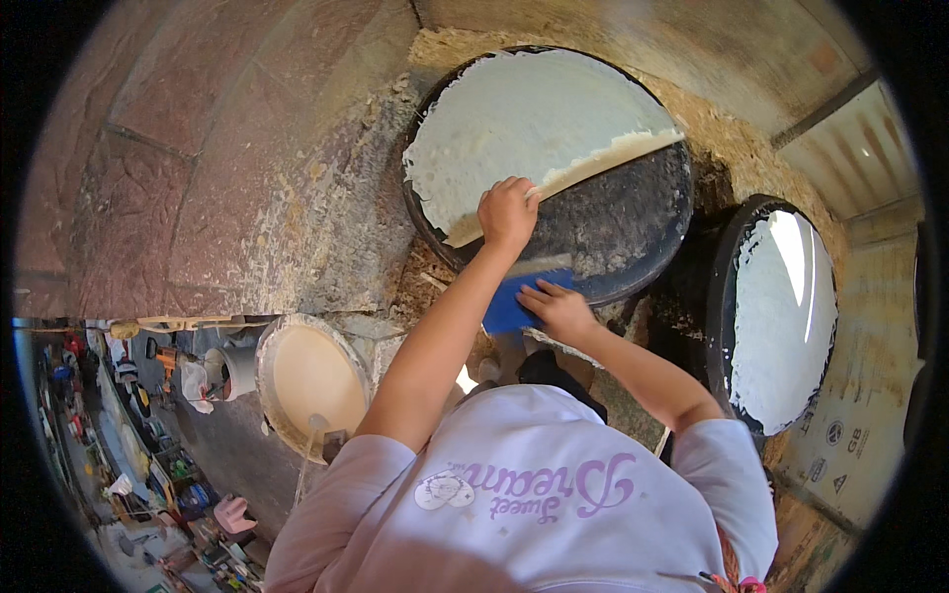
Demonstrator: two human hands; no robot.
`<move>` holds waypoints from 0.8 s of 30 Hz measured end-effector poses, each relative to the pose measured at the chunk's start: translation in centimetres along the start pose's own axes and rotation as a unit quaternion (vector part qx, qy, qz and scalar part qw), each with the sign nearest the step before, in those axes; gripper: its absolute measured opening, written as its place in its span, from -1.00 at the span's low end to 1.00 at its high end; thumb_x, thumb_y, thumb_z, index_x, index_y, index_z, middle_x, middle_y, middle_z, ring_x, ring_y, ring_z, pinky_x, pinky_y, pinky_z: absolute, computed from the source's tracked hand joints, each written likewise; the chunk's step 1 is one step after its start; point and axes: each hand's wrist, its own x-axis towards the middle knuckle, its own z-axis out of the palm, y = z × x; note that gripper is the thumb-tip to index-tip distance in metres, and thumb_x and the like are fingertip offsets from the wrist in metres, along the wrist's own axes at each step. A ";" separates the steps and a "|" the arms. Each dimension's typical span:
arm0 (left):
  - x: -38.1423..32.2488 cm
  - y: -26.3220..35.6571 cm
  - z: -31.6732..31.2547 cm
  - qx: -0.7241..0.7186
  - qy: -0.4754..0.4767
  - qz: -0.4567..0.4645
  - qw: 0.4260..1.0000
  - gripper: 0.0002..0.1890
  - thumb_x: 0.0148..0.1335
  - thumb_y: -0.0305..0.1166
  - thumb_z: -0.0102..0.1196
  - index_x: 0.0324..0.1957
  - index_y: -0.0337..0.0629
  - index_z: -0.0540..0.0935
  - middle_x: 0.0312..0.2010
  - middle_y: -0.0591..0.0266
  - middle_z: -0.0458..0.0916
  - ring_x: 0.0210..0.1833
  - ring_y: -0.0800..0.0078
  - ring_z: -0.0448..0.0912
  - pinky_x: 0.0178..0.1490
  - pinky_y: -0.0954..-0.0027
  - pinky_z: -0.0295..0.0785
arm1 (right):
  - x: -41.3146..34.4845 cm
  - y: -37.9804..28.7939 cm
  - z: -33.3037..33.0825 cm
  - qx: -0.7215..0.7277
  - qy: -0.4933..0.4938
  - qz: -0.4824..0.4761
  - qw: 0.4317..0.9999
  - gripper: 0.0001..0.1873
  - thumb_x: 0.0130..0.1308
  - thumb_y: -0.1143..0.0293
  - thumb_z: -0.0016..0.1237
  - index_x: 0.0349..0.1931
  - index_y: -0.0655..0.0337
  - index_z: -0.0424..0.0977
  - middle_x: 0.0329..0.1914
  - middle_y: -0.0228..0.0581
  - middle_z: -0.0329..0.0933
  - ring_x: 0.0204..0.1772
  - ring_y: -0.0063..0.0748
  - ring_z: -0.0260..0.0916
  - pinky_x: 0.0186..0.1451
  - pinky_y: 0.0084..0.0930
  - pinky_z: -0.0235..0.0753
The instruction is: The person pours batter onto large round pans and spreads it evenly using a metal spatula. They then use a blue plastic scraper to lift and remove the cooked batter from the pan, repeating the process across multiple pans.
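Observation:
My left hand (510,213) pinches the near edge of a thin, pale batter sheet (519,126) on a large round black griddle (623,222). That edge is lifted and folded back in a long strip, baring the dark griddle surface on the near right side. My right hand (560,311) holds a blue scraper (511,300) at the griddle's near rim, below my left hand; its pale straight edge lies towards the griddle. At the right stands a second round black griddle (719,319), covered with a shiny white layer (778,326).
A round tub (319,378) of cream-coloured liquid, with a ladle-like utensil in it, stands at the left. Beyond it are a grey bucket (241,370) and a pink stool (233,514) among clutter. Splattered reddish tiles (215,193) border the griddle; panels (838,356) stand at the right.

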 end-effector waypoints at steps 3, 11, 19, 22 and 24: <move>0.8 2.3 -0.7 0.037 0.021 0.130 0.991 -0.89 -0.06 -0.35 0.09 -0.48 -0.14 0.54 -0.48 0.27 0.48 -0.30 0.29 0.44 -0.20 0.29 0.30 | 5.8 1.4 -1.0 -0.115 -0.056 0.094 0.987 -0.64 -0.05 0.52 -0.13 -0.15 0.28 0.34 -0.13 -0.10 0.39 -0.05 -0.09 0.35 -0.10 -0.28 0.40; -0.1 2.0 -1.1 0.102 0.042 0.281 0.953 -0.94 -0.14 -0.50 0.04 -0.53 -0.12 0.47 -0.51 0.30 0.41 -0.33 0.34 0.40 -0.21 0.34 0.29 | -2.6 14.2 -9.7 -0.100 0.016 0.310 0.945 -0.47 -0.14 0.61 -0.06 -0.06 -0.03 0.39 -0.32 -0.09 0.49 -0.27 -0.07 0.44 -0.25 -0.24 0.43; 0.6 1.2 -1.4 0.028 0.064 0.098 0.993 -0.90 -0.05 -0.37 0.13 -0.48 -0.15 0.54 -0.44 0.28 0.51 -0.26 0.31 0.42 -0.17 0.31 0.28 | -2.8 27.8 -7.3 0.395 0.340 0.557 0.647 -0.61 -0.08 0.28 0.14 -0.28 0.33 0.38 -0.42 -0.20 0.47 -0.37 -0.36 0.43 -0.42 -0.44 0.43; 1.6 2.6 -2.4 0.036 0.162 0.153 0.974 -0.90 -0.04 -0.38 0.12 -0.48 -0.15 0.52 -0.46 0.30 0.49 -0.25 0.31 0.42 -0.17 0.29 0.27 | 5.4 20.5 -6.1 0.354 0.162 0.532 0.752 -0.54 -0.15 0.25 0.21 -0.33 0.41 0.39 -0.44 -0.12 0.48 -0.41 -0.37 0.46 -0.58 -0.47 0.45; 2.1 3.2 -2.8 0.032 0.186 0.180 0.966 -0.91 -0.05 -0.38 0.12 -0.49 -0.14 0.51 -0.47 0.31 0.49 -0.25 0.31 0.42 -0.17 0.29 0.26 | 6.2 18.0 -1.0 0.323 0.157 0.352 0.864 -0.46 -0.18 0.26 0.23 -0.25 0.41 0.32 -0.47 0.00 0.48 -0.47 -0.26 0.47 -0.50 -0.33 0.46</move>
